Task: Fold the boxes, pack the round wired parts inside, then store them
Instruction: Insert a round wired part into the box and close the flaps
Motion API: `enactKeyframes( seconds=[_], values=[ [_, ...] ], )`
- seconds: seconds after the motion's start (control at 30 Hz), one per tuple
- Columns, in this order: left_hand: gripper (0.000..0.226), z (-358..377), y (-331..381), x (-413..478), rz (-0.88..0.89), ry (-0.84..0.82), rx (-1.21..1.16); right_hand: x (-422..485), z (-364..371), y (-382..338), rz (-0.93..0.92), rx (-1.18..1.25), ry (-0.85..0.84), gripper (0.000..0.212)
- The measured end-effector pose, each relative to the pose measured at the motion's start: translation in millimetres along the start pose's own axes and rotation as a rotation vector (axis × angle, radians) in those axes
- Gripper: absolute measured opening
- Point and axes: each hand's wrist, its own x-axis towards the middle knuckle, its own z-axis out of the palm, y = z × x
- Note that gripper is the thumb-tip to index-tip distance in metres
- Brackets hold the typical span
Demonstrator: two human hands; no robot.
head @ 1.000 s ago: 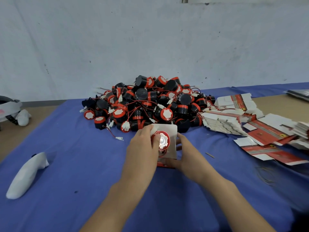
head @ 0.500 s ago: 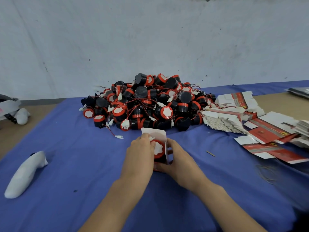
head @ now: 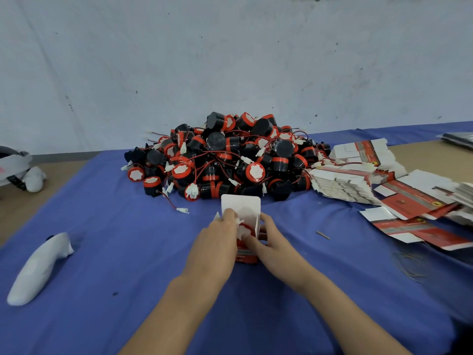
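Red-rimmed part (head: pixel 245 230) btwn fingers (head: pixel 229 216), in box (head: pixel 240 204)

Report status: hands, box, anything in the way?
Left hand grips the round wired part, seating it in the open box. Right hand grips the box's side. Lid flap up, not closed. Nothing blocking; parts pile sits just behind.
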Motion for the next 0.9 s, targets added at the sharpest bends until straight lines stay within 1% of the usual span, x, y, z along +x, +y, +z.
enactKeyframes(
  seconds=[0.07,0.13,0.17,0.2,0.27,0.33,0.43,0.57,0.67,0.7,0.8,0.83,0.9],
  values=[
    [0.02,-2.2,-3.7,-3.8,0.11,0.085,0.051,1.8,0.7,2.6,0.02,0.003,0.009,0.036],
    [0.037,-1.0,-10.2,-4.4,0.287,0.221,0.16,2.4,1.2,4.8,0.025,-0.015,0.009,0.04],
    [0.041,-0.4,-14.9,-2.8,0.345,0.301,0.226,2.4,1.2,5.4,0.027,-0.028,0.009,0.042],
    [0.041,0.6,-20.7,-0.8,0.367,0.353,0.273,2.5,1.0,6.0,0.03,-0.033,0.009,0.043],
    [0.043,3.1,-32.7,2.1,0.345,0.415,0.306,3.3,0.9,6.3,0.035,-0.028,0.007,0.043],
    [0.052,6.6,-39.3,3.3,0.319,0.445,0.312,3.5,1.6,5.2,0.035,-0.022,0.004,0.041],
    [0.062,11.5,-42.4,4.3,0.362,0.473,0.3,2.6,3.6,2.8,0.028,-0.006,0.003,0.036],
    [0.057,19.2,-46.5,5.4,0.437,0.485,0.245,0.6,5.2,0.6,0.023,-0.019,0.017,0.04],
    [0.044,18.4,-47.3,5.2,0.432,0.471,0.204,-0.3,7.5,-0.4,0.022,-0.008,0.031,0.04],
    [0.041,16.8,-47.3,4.7,0.427,0.458,0.202,-0.5,9.1,-0.5,0.02,0.001,0.038,0.039],
    [0.047,11.8,-46.4,2.7,0.413,0.42,0.261,-0.2,13.8,-0.3,0.011,0.02,0.069,0.03],
    [0.044,10.8,-46.0,2.5,0.411,0.426,0.261,0.0,14.7,-0.3,0.005,0.012,0.078,0.028],
    [0.03,9.9,-43.5,1.0,0.397,0.444,0.185,0.1,14.9,0.4,-0.005,-0.013,0.086,0.025]
  ],
)
